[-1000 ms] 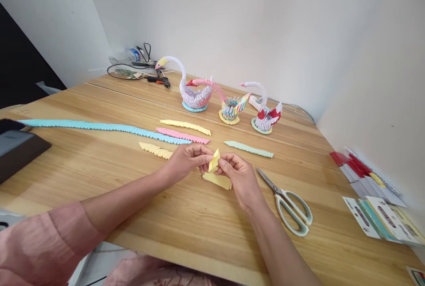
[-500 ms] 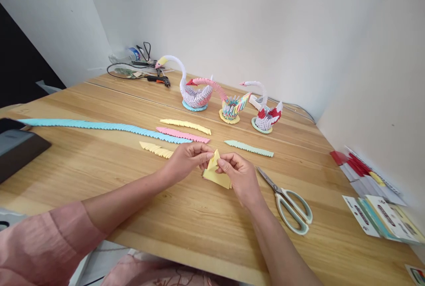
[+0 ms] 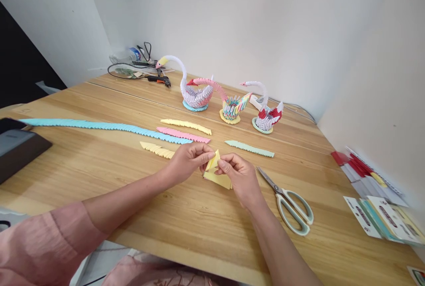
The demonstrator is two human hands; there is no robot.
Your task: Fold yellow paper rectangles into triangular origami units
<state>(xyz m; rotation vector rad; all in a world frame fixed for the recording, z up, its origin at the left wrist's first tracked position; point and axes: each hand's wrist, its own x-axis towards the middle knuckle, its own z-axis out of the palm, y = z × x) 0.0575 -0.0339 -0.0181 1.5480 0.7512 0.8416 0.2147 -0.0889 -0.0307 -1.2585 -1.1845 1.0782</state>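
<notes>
A small folded piece of yellow paper (image 3: 213, 162) is pinched between both hands, its pointed tip up. My left hand (image 3: 191, 160) grips its left side with thumb and fingers. On the right side, my right hand (image 3: 238, 174) holds it the same way. Just below the fingertips lies a stack of yellow paper slips (image 3: 218, 179) on the wooden table (image 3: 186, 224). Beside my left hand is a short row of pale yellow folded pieces (image 3: 156, 149), partly hidden by that hand.
Scissors (image 3: 288, 202) lie right of my right hand. Blue (image 3: 99, 125), pink (image 3: 182, 135), yellow (image 3: 186, 125) and green (image 3: 249, 148) folded strips lie beyond. Three paper swans (image 3: 197, 97) stand behind. Paper packs (image 3: 381, 217) lie right, a glue gun (image 3: 159, 80) back left.
The yellow paper between my fingertips now looks smaller and more folded over. Both hands stay in nearly the same place.
</notes>
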